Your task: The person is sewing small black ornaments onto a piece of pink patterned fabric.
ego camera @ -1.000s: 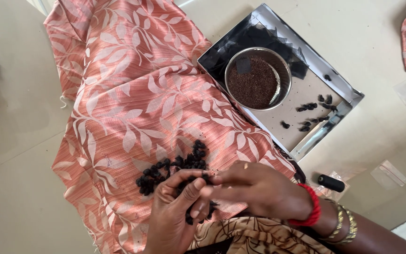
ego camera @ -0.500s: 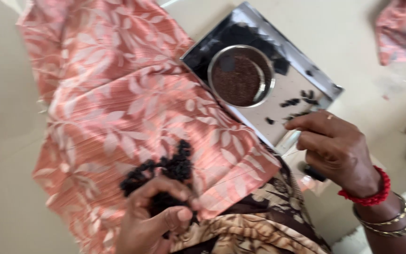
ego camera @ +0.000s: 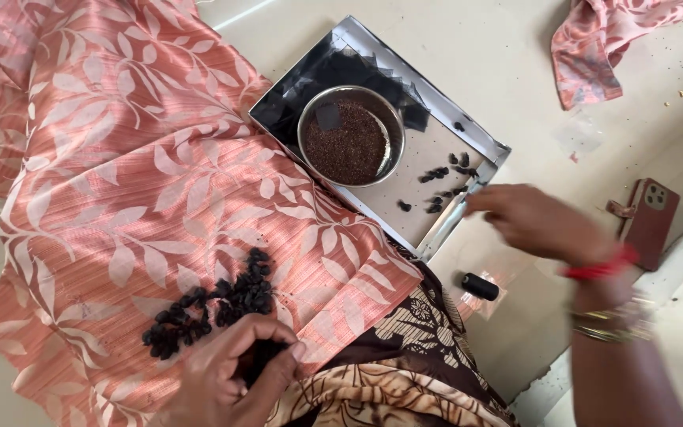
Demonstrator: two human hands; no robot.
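A salmon-pink cloth with pale leaf print (ego camera: 136,174) is spread over my lap and the floor. A cluster of small black tassels (ego camera: 207,308) is attached near its lower edge. My left hand (ego camera: 235,375) pinches the cloth edge with black thread between the fingers. My right hand (ego camera: 535,221), blurred by motion, is at the near corner of a steel tray (ego camera: 341,47), beside a few loose black pieces (ego camera: 440,190). A round steel bowl of tiny dark beads (ego camera: 349,138) stands in the tray.
A black thread spool (ego camera: 480,286) lies on the pale floor by my knee. A red-cased phone (ego camera: 650,221) lies to the right. More pink cloth (ego camera: 602,39) is bunched at the top right. Brown patterned clothing (ego camera: 405,356) covers my leg.
My right hand left my left hand at the tassels and swung right to the tray corner. The left hand stayed on the cloth edge.
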